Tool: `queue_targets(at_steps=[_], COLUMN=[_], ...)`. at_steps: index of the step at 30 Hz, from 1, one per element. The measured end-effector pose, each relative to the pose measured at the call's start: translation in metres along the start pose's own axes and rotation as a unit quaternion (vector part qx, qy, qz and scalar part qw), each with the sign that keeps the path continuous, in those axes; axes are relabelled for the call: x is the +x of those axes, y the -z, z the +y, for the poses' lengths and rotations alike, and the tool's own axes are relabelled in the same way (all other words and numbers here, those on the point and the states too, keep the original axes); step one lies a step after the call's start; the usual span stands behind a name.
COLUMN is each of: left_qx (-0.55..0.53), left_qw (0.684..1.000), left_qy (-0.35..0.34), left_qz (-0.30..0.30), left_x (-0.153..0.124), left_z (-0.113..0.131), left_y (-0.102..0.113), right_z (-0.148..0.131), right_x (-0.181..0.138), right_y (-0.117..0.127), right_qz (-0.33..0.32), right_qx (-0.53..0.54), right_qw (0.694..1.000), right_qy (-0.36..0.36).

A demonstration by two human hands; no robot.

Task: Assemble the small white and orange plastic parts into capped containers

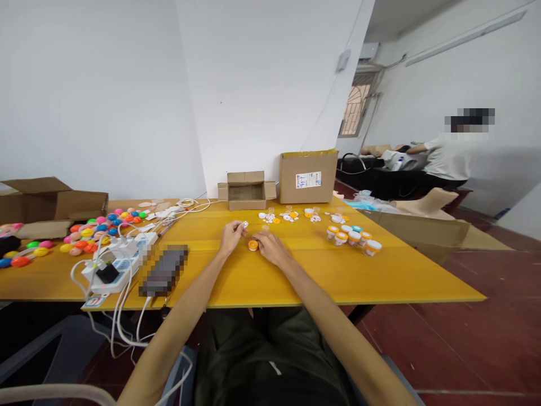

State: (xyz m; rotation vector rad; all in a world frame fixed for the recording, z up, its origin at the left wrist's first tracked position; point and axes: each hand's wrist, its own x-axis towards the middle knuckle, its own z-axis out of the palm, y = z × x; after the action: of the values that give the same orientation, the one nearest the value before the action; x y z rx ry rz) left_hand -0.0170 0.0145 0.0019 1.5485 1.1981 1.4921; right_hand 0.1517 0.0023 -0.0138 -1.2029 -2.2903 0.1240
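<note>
My left hand (pixel 230 238) is closed, with a small white disc-like piece (pixel 245 225) pinched between thumb and fingertips. Beside it, my right hand (pixel 271 247) rests low over the table, fingers loosely stretched to the left and seemingly holding nothing. Close to those fingertips lies an orange round lid (pixel 253 245) with a pale centre; I cannot tell whether they touch it. A small clear cup (pixel 265 228) stands just behind my right hand and is partly hidden. Farther back are little groups of white and orange round pieces (pixel 289 216) with clear cups among them.
Several lidded jars (pixel 353 237) stand to the right on the yellow table (pixel 321 282). Two cardboard boxes, one open (pixel 247 194) and one taller (pixel 307 177), stand at the back. Leftward are a phone (pixel 164 270), a cabled power strip (pixel 122 265) and coloured balls (pixel 101 228). A person sits far right.
</note>
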Motion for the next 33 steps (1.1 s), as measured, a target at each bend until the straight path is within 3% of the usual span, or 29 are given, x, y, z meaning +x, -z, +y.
queue_targets(at_steps=[8,13,17,23,28,33], left_qx=[-0.062,-0.076,-0.074,-0.065,-0.058,-0.055], left_qw=[0.998,0.996,0.996,0.996,0.995,0.993], left_qy=[0.015,0.008,0.006,0.002,-0.003,-0.013], left_qz=[-0.021,-0.044,-0.054,-0.068,-0.086,-0.100], left_x=[0.003,0.000,-0.001,-0.002,-0.002,-0.004], left_z=[-0.006,-0.004,-0.003,-0.002,-0.002,-0.001], left_y=[0.000,-0.001,-0.002,-0.004,-0.005,-0.006], right_z=[0.005,0.007,0.009,0.007,0.004,-0.001], right_x=[0.000,0.005,0.012,0.016,0.016,0.017], right_y=[-0.008,-0.012,-0.012,-0.008,-0.003,-0.002], right_qz=[0.058,0.125,0.168,0.158,0.162,0.157], right_qx=[0.008,0.095,0.229,0.423,0.504,0.532], right_qw=[0.998,0.988,0.959,0.890,0.845,0.828], right_qy=[0.010,0.009,-0.005,-0.061,-0.075,-0.086])
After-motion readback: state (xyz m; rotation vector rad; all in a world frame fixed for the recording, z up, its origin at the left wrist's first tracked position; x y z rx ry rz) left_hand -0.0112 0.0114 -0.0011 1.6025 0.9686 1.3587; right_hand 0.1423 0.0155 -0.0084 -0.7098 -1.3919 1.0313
